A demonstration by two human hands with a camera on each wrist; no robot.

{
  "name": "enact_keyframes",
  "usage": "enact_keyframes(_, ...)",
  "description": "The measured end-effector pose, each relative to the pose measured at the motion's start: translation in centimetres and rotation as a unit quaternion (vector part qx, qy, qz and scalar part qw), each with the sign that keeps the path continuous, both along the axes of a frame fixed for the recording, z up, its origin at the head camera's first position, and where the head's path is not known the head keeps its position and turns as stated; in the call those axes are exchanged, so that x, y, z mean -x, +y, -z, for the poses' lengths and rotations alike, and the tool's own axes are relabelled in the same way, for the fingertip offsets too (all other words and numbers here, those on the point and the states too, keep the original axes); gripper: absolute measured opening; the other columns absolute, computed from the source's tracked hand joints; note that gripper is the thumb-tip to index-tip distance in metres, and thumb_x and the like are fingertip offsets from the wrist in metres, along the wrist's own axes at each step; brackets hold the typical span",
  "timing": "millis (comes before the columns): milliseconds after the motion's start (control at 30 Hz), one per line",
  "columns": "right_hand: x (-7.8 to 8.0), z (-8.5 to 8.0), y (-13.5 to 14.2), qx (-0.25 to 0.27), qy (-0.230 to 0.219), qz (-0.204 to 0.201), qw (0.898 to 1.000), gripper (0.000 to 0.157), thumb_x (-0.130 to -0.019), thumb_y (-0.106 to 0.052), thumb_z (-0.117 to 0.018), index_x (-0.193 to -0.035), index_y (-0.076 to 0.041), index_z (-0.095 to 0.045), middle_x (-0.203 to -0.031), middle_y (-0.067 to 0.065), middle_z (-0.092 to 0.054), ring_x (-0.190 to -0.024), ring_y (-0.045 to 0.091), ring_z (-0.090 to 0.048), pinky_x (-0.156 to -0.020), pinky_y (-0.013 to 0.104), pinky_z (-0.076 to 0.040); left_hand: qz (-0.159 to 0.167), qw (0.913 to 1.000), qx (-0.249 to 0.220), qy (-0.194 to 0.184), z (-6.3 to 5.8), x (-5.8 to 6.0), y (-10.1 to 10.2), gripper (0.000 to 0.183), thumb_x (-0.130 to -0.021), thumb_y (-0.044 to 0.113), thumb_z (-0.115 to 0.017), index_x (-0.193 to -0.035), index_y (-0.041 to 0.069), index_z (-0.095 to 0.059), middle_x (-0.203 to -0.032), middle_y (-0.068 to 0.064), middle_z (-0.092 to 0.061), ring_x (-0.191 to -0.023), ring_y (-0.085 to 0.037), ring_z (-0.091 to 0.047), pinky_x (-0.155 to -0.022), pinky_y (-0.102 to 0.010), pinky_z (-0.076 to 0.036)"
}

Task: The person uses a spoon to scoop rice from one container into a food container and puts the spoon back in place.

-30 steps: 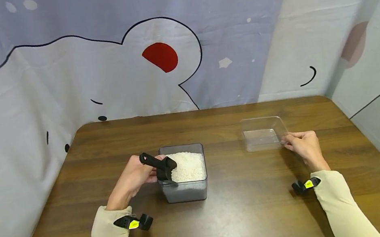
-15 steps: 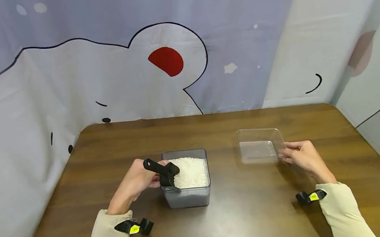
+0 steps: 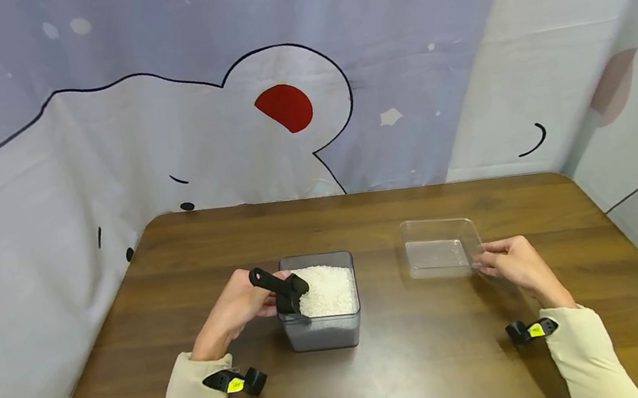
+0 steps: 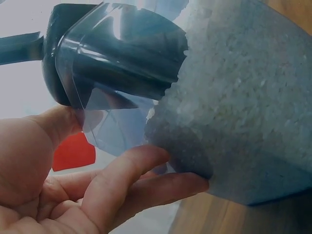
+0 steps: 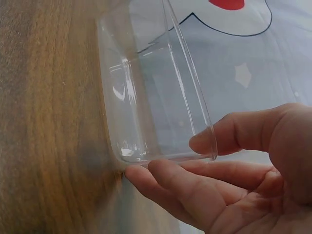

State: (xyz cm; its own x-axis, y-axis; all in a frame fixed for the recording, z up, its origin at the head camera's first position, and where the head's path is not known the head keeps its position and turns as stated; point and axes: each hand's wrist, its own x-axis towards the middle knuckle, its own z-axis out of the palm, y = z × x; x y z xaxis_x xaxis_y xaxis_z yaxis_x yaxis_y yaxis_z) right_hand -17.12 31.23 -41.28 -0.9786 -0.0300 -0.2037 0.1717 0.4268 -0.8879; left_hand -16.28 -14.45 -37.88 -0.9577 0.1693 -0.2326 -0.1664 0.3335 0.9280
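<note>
- The grey see-through square plastic container [image 3: 323, 334], my landmark here, stands upright on the brown wood-grain table [image 3: 420, 376], holding white rice grains [image 3: 332, 290].
- My left hand [image 3: 238, 305] is at the container's left wall: the thumb is hooked over the rim, other fingers press the outside, so the plastic is pinched between them.
- The black plastic scoop [image 3: 288, 298] leans inside the container's left side, bowl against the rice, handle jutting out over the left rim above my hand. I am not holding it.
- My right hand [image 3: 514, 264] is well to the right of the container, thumb and fingers clamped on the near right corner of the clear rectangular plastic tray [image 3: 438, 220].
- That tray sits right of the container and slightly farther from me, with a bare stretch of table between them. I cannot tell whether its base touches the wood.
- What has just changed: the tray has come a little closer to the container, while container, scoop and left-hand grip stay as they were.
- I judge from this that the work is at positioning the vessels, with the rice left alone for now.
</note>
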Motion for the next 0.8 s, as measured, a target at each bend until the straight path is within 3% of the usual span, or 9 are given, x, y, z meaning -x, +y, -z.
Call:
enact_keyframes(233, 0.0, 0.1, 0.2, 0.015, -0.010, -0.014, 1.000, 0.045, -0.092, -0.007, -0.050, -0.126, 0.020, -0.039, -0.117, 0.034, -0.052, -0.094, 0.020, -0.064, -0.080, 0.028, -0.053, -0.007, 0.9999, -0.010, -0.012, 0.4, 0.2, 0.1, 0.046, -0.080, 0.040, -0.068, -0.090, -0.005, -0.066, -0.081, -0.014, -0.065, -0.071, -0.021, -0.065, -0.065, -0.034, -0.057)
enact_keyframes(333, -0.2, -0.2, 0.7, 0.002, -0.007, -0.023, 1.000, 0.046, -0.093, -0.010, -0.050, -0.125, 0.020, -0.039, -0.116, 0.034, -0.052, -0.094, 0.021, -0.064, -0.080, 0.029, -0.053, -0.004, 0.9998, -0.014, -0.011, 0.3, 0.3, 0.2, 0.046, -0.079, 0.041, -0.069, -0.089, -0.005, -0.066, -0.081, -0.014, -0.065, -0.071, -0.022, -0.065, -0.065, -0.034, -0.057)
enact_keyframes(400, -0.4, -0.6, 1.0, -0.036, 0.009, -0.026, 0.999, 0.048, -0.093, -0.017, -0.051, -0.125, 0.019, -0.042, -0.114, 0.032, -0.055, -0.091, 0.019, -0.065, -0.077, 0.028, -0.054, 0.000, 0.9998, -0.017, -0.012, 0.2, 0.3, 0.3, 0.047, -0.079, 0.041, -0.069, -0.089, -0.005, -0.066, -0.082, -0.014, -0.064, -0.072, -0.022, -0.065, -0.065, -0.034, -0.057)
enact_keyframes(500, -0.7, -1.5, 1.1, -0.129, 0.075, -0.012, 0.989, 0.050, -0.093, -0.028, -0.051, -0.121, 0.013, -0.051, -0.110, 0.027, -0.060, -0.086, 0.011, -0.062, -0.072, 0.023, -0.053, -0.003, 0.9994, -0.027, -0.019, 0.2, 0.4, 0.4, 0.047, -0.078, 0.041, -0.069, -0.090, -0.005, -0.066, -0.082, -0.014, -0.065, -0.072, -0.022, -0.066, -0.065, -0.034, -0.057)
enact_keyframes(600, -0.8, -2.9, -0.1, -0.201, 0.154, 0.021, 0.967, 0.042, -0.091, -0.031, -0.054, -0.113, 0.004, -0.061, -0.101, 0.021, -0.066, -0.079, -0.003, -0.055, -0.065, 0.015, -0.046, -0.004, 0.9996, -0.023, -0.018, 0.1, 0.3, 0.2, 0.047, -0.080, 0.039, -0.069, -0.092, -0.006, -0.065, -0.083, -0.015, -0.064, -0.072, -0.022, -0.065, -0.065, -0.034, -0.057)
enact_keyframes(700, -0.8, -4.9, -2.3, -0.198, 0.218, 0.025, 0.956, 0.031, -0.090, -0.028, -0.057, -0.105, -0.002, -0.066, -0.092, 0.015, -0.068, -0.072, -0.005, -0.055, -0.061, 0.012, -0.045, -0.003, 0.9998, -0.015, -0.014, -0.1, 0.3, 0.1, 0.047, -0.080, 0.039, -0.068, -0.091, -0.007, -0.064, -0.082, -0.015, -0.064, -0.071, -0.021, -0.065, -0.066, -0.035, -0.057)
enact_keyframes(800, -0.8, -6.9, -5.3, -0.159, 0.273, -0.009, 0.949, 0.023, -0.088, -0.022, -0.061, -0.102, -0.005, -0.067, -0.087, 0.011, -0.068, -0.069, -0.002, -0.058, -0.059, 0.011, -0.046, -0.005, 0.9997, -0.018, -0.017, 0.1, 0.3, 0.3, 0.046, -0.080, 0.038, -0.069, -0.090, -0.007, -0.065, -0.079, -0.013, -0.065, -0.070, -0.021, -0.065, -0.066, -0.036, -0.057)
